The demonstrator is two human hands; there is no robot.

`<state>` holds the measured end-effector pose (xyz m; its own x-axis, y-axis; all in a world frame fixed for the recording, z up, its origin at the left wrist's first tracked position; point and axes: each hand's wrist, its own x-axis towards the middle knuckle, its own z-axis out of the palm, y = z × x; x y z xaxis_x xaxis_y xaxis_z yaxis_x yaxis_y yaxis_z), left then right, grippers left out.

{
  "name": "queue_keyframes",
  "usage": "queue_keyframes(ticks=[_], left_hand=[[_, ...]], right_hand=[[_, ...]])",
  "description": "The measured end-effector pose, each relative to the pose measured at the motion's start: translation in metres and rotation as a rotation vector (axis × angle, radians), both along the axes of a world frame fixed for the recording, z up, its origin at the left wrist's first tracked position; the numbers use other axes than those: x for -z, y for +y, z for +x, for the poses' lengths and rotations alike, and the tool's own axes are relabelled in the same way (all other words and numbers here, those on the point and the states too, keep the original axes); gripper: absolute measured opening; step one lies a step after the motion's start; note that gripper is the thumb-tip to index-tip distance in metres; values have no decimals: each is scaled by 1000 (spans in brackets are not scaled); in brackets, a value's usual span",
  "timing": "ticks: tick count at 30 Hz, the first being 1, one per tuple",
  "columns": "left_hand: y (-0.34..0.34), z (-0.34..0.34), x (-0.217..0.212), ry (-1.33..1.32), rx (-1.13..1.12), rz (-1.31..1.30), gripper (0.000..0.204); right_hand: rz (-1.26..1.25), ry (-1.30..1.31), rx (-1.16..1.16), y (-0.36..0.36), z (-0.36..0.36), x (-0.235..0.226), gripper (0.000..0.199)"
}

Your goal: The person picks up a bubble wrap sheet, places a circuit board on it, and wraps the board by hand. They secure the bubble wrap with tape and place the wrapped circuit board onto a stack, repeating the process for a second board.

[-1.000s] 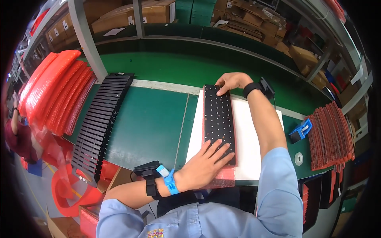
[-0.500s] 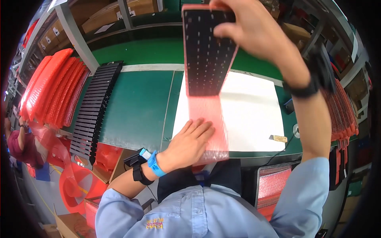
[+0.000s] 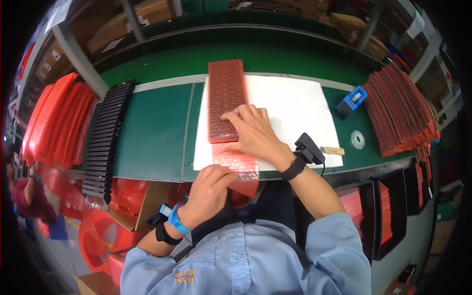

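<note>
At the far left we are seeing a fan of red sleeves (image 3: pixel 54 118) leaning beside a long stack of black trays (image 3: pixel 105 142) that is running down to the near bench edge. A bare strip of green mat (image 3: pixel 157 128) is lying between that stack and the white sheet (image 3: pixel 295 113), giving open room there. Our left hand (image 3: pixel 206 194) is curling at the near edge, fingertips pinching the loose tail of the red bubble sleeve (image 3: pixel 226 98). The sleeve, now holding the board, is lying flat on the sheet's left part, its long axis running away from us and its open end pointing back toward us. Half a second ago the black board was being held up in the air, half out of the sleeve. Our right hand (image 3: pixel 253 132) is pressing flat, fingers spread, on the sleeve's near end. Rightward, the sheet is lying bare up to a blue tool (image 3: pixel 352 101), then another red stack (image 3: pixel 400 110).
</note>
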<state>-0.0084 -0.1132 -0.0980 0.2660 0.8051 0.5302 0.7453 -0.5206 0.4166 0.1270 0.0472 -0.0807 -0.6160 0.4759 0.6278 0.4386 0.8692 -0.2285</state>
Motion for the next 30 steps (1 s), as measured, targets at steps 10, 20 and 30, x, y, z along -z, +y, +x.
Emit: queue_keyframes(ticks=[10,20,30], left_hand=[[-10,-12,4,58,-1,-106,10],[-17,-13,38,-41,-74,145,9],[-17,-11,42,-183,-99,148,16]], right_hand=[[-202,-166,310,-18,217,-6,19],[-172,-1,-384,-50,5,-3,23],[-322,-264,-47,-23,146,-12,24]])
